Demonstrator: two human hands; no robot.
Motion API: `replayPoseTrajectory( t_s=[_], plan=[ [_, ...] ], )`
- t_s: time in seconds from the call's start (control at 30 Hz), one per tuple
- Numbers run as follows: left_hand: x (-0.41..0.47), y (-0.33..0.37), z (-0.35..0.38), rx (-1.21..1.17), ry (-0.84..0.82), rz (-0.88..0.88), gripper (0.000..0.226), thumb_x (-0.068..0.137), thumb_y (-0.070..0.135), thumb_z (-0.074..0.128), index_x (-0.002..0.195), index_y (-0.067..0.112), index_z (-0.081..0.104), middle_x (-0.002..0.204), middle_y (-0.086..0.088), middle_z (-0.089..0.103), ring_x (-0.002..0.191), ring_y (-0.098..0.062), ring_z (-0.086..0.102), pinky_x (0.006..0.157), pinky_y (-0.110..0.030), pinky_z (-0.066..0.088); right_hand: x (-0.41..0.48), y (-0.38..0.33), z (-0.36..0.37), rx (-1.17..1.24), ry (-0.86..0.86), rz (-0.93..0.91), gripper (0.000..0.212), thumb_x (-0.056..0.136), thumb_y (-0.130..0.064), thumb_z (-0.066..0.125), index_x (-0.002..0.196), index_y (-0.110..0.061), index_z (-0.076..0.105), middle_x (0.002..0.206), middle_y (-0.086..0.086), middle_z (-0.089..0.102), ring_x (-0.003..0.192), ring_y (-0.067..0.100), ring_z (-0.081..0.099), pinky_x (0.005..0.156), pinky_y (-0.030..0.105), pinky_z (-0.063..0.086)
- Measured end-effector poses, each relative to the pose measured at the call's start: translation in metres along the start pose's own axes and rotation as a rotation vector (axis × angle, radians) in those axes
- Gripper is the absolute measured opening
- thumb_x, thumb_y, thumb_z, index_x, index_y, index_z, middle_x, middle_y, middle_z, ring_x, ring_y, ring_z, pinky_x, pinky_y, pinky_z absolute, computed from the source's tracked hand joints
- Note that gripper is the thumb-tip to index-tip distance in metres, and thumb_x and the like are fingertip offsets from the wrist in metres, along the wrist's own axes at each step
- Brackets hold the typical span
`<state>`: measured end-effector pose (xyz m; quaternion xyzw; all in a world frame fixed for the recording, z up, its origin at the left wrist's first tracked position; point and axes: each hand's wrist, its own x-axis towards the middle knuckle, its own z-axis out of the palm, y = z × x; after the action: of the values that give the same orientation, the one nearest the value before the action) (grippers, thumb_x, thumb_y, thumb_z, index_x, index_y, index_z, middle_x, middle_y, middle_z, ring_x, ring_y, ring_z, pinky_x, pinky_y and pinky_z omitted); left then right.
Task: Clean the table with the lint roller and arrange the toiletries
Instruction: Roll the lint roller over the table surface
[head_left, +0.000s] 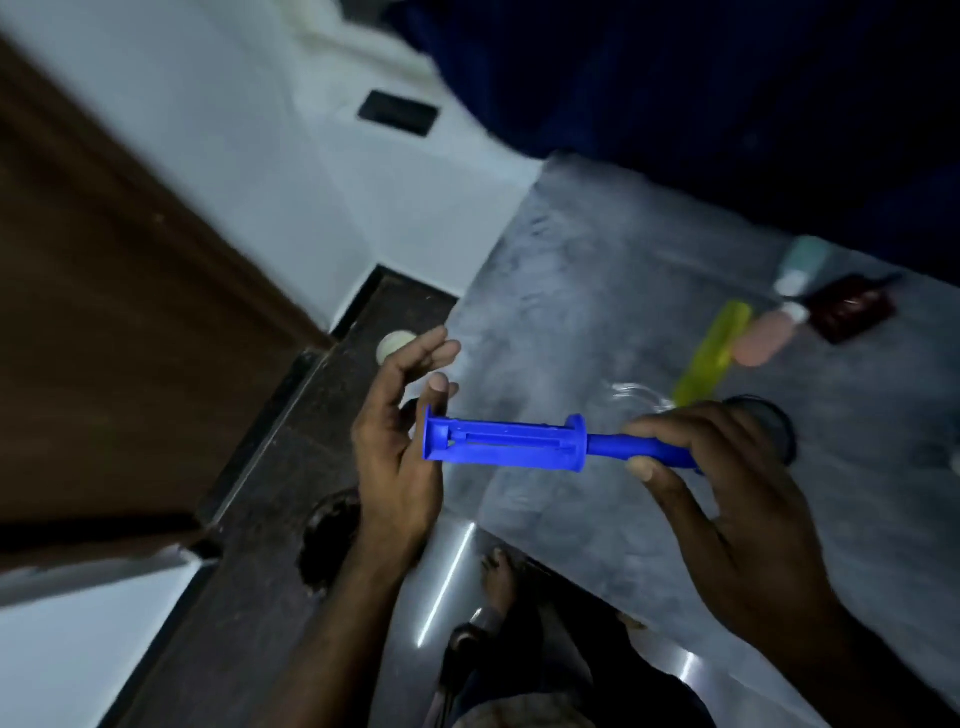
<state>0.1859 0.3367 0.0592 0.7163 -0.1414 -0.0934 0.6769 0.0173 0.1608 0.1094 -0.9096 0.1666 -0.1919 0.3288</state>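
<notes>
Above the grey table (571, 312), bare blue lint roller (506, 441), seemingly paperless, handle in right hand (727, 478); left hand (400, 441) open.

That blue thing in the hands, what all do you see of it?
The lint roller is bright blue plastic: a slotted, open frame between two round end flanges, no sticky roll visible on it, plus a slim handle. It lies level above the table edge. The right hand pinches the handle; the left hand is open at the far flange.
</notes>
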Motion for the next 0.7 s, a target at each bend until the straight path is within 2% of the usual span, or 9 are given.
replayPoseTrajectory(
  t_s=[0.1,0.27,0.37,0.43,0.5,0.6,0.7],
  plan=[
    [0.005,0.018,0.055,0.013,-0.122,0.054,0.034,0.109,0.014,0.051,0.139,0.006,0.063,0.133,-0.013,0.070,0.129,-0.029,0.067,0.100,-0.050,0.061,-0.023,0.024,-0.040,-0.010,0.122,0.096,0.018,0.096,-0.024,0.060,0.113,-0.022,0.067,0.111,-0.019,0.059,0.111,0.002,0.052,0.097,0.034,0.043],
    [-0.004,0.035,0.154,0.032,-0.324,0.061,0.032,0.109,0.013,0.052,0.138,0.006,0.064,0.128,-0.009,0.072,0.126,-0.028,0.068,0.100,-0.050,0.061,-0.067,0.068,-0.099,-0.018,0.281,0.274,0.020,0.096,-0.025,0.060,0.115,-0.031,0.063,0.108,-0.023,0.057,0.109,0.003,0.053,0.093,0.029,0.042],
    [-0.018,0.039,0.213,0.030,-0.440,0.071,0.030,0.109,0.010,0.052,0.136,0.008,0.065,0.126,-0.007,0.073,0.125,-0.027,0.068,0.098,-0.051,0.062,-0.094,0.097,-0.127,-0.040,0.353,0.369,0.018,0.096,-0.026,0.060,0.114,-0.029,0.064,0.114,-0.023,0.057,0.107,0.004,0.054,0.091,0.033,0.045],
    [-0.027,0.038,0.251,0.026,-0.518,0.079,0.032,0.107,-0.001,0.053,0.135,0.009,0.065,0.126,-0.009,0.073,0.125,-0.028,0.069,0.098,-0.050,0.061,-0.111,0.116,-0.144,-0.051,0.390,0.427,0.018,0.097,-0.027,0.059,0.114,-0.031,0.063,0.114,-0.028,0.055,0.107,0.002,0.053,0.090,0.031,0.044],
    [-0.037,0.036,0.288,0.021,-0.589,0.067,0.041,0.103,-0.015,0.055,0.135,0.008,0.065,0.127,-0.009,0.073,0.122,-0.024,0.069,0.096,-0.042,0.061,-0.127,0.135,-0.161,-0.063,0.428,0.479,0.020,0.097,-0.029,0.058,0.116,-0.036,0.060,0.113,-0.034,0.053,0.108,-0.001,0.053,0.090,0.027,0.042],
    [-0.053,0.028,0.342,0.030,-0.693,0.062,0.050,0.096,-0.024,0.056,0.135,0.006,0.065,0.125,-0.013,0.073,0.118,-0.022,0.070,0.096,-0.036,0.058,-0.152,0.163,-0.182,-0.076,0.494,0.531,0.020,0.097,-0.028,0.059,0.116,-0.034,0.060,0.108,-0.028,0.056,0.107,0.003,0.055,0.091,0.026,0.044],
    [-0.069,0.022,0.391,0.080,-0.805,0.062,0.046,0.094,-0.015,0.059,0.132,0.010,0.066,0.123,-0.010,0.074,0.115,-0.016,0.070,0.094,-0.028,0.057,-0.175,0.189,-0.198,-0.097,0.545,0.596,0.018,0.098,-0.030,0.058,0.115,-0.027,0.063,0.107,-0.019,0.057,0.104,0.011,0.058,0.091,0.028,0.045]
  ],
)
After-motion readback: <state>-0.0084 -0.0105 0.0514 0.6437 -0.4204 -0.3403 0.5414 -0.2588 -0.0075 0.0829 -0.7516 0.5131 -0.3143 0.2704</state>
